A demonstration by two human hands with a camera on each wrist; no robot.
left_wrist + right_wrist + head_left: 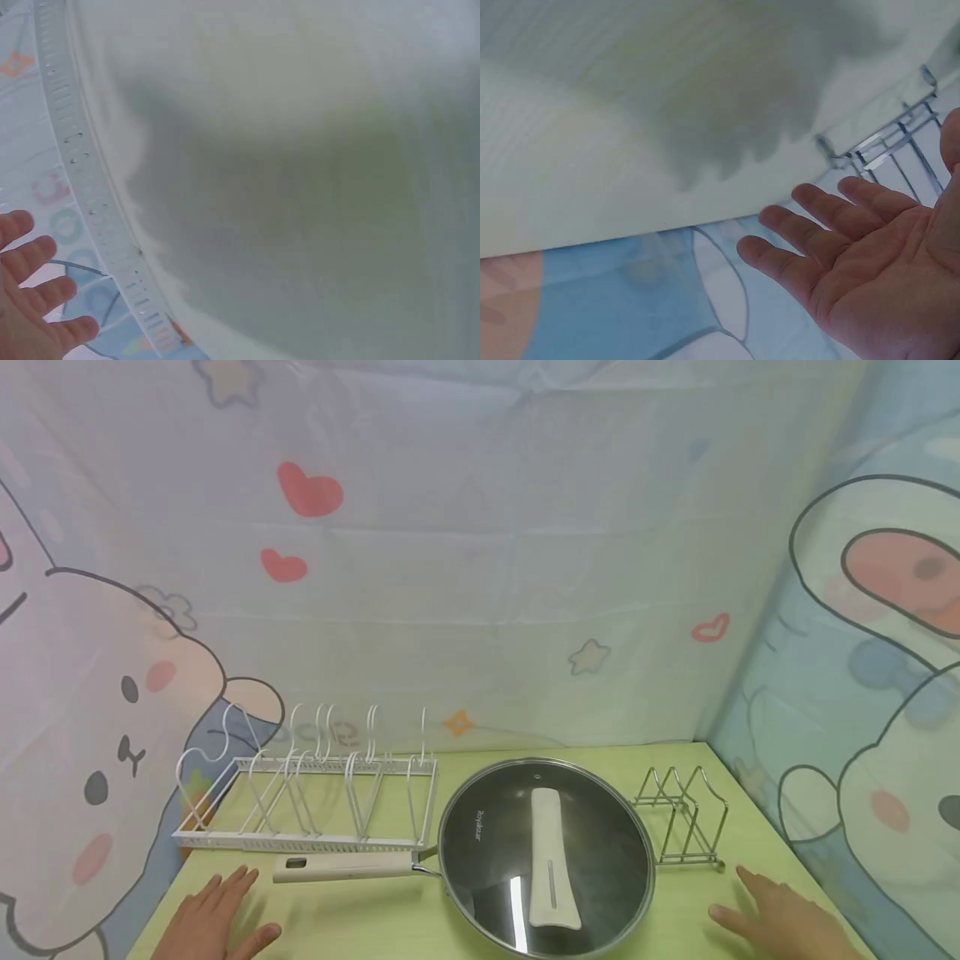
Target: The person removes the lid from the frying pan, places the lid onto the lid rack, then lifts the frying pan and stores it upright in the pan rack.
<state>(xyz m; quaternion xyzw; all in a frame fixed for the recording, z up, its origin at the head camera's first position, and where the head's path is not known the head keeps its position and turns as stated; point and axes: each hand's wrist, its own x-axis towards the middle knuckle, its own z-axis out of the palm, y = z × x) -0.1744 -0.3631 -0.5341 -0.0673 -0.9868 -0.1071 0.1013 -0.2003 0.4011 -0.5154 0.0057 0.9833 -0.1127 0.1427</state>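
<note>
A frying pan stands mid-table, its pale handle (348,867) pointing left. Covering it is a glass lid (495,860) with a dark tint and a metal rim. A long cream lid handle (550,860) runs across the glass. My left hand (212,917) is near the table's front left, below the white rack, fingers extended and holding nothing. On the right, my right hand (780,914) is held beside the small metal rack, fingers also extended. Both wrist views show the palms with nothing in them, the left hand (34,292) and the right hand (877,262).
Behind the pan handle stands a white wire dish rack (300,842) with several upright loops. A small silver wire rack (690,862) stands right of the pan. The light green table (360,918) meets cartoon-printed cloth (480,568) at the back and sides.
</note>
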